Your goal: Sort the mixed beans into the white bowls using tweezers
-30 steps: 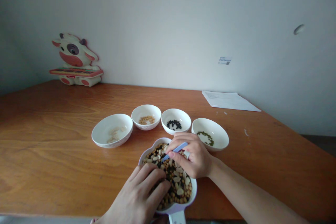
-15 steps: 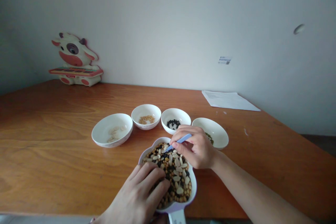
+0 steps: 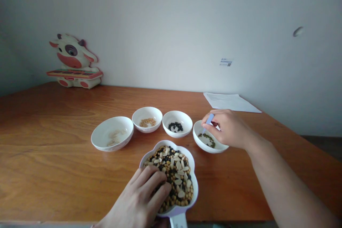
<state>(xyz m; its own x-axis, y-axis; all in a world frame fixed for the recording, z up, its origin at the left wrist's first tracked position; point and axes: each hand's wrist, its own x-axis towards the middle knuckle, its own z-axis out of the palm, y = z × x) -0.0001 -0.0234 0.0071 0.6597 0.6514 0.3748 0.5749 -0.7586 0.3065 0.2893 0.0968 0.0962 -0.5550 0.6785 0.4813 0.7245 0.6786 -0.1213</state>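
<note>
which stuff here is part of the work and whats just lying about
In use:
blue tweezers in the right hand;
lobed tray of mixed beans, partly under the left hand;
four white bowls

Just lying about, apparently:
cow keyboard toy;
papers

You have a desk (image 3: pixel 53 156) of grained wood, smooth, faintly shiny. Bowls (image 3: pixel 100 131) glossy, ceramic-looking. Your tweezers (image 3: pixel 210 118) look plastic, as does your smooth-rimmed tray (image 3: pixel 195 187). Toy (image 3: pixel 70 61): smooth plastic, apparently. Paper (image 3: pixel 232 102) matt; wall (image 3: pixel 160 35) matt too.

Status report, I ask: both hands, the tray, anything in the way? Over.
Right hand pinching blue tweezers, pointed down into green-bean bowl. Left hand over tray, covering some bean mix. Right hand partly hiding that bowl.
</note>
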